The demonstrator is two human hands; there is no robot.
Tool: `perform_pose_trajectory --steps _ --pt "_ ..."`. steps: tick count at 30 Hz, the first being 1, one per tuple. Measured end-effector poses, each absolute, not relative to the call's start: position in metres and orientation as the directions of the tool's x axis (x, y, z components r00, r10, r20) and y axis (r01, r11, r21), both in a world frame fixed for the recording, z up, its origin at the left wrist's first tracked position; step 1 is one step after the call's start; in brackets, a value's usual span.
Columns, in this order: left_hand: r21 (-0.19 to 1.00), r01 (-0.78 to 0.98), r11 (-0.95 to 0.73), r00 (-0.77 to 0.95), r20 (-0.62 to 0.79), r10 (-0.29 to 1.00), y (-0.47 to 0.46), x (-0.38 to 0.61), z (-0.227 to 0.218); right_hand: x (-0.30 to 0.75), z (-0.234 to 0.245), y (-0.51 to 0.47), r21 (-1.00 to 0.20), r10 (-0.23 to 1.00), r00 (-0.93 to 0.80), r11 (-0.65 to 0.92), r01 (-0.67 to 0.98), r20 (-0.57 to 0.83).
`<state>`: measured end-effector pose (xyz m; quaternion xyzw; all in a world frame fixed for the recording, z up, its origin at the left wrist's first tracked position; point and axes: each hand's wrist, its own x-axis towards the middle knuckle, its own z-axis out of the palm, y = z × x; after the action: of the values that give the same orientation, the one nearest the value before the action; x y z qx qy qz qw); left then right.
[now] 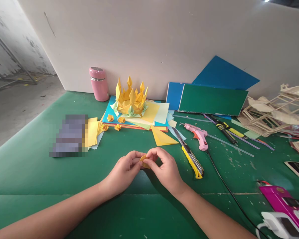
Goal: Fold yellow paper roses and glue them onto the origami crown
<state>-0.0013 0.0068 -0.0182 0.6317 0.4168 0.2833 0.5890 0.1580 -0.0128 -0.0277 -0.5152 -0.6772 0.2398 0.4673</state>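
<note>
Between both hands, low over the green table, is a small folded piece of yellow paper (pixel 145 163), mostly covered by fingers. My left hand (pixel 128 165) pinches it from the left side. From the right, my right hand (pixel 162 165) grips it between thumb and fingertips. Just beyond lies a yellow paper triangle (pixel 163 136). Farther back, a yellow folded-paper crown (pixel 131 99) with pale green leaf shapes stands on a stack of coloured paper (pixel 109 111). Several small yellow paper roses, one of them a paper rose (pixel 118 127), lie in front of it.
A yellow utility knife (pixel 192 162) and a pink glue gun (pixel 199 135) with a trailing cord lie to the right. A pink thermos (pixel 99 84) stands behind. Farther right are a wooden stick model (pixel 266 113) and a magenta power strip (pixel 276 199).
</note>
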Motion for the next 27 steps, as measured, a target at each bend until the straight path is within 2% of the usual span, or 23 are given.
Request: perform_pose_trajectory --steps 5,14,27 --pt "0.985 0.092 0.148 0.493 -0.174 0.853 0.0087 -0.0001 -0.0173 0.1572 -0.0263 -0.0124 -0.852 0.942 -0.031 0.316 0.418 0.335" --pt "0.954 -0.092 0.287 0.495 -0.206 0.844 0.0082 0.0013 -0.0135 0.1578 -0.0243 -0.0125 -0.845 0.941 -0.055 0.326 0.425 0.335" --pt "0.963 -0.043 0.267 0.525 -0.206 0.826 0.0088 0.0010 -0.0122 0.1575 -0.0225 -0.0131 -0.851 0.939 -0.038 0.328 0.411 0.343"
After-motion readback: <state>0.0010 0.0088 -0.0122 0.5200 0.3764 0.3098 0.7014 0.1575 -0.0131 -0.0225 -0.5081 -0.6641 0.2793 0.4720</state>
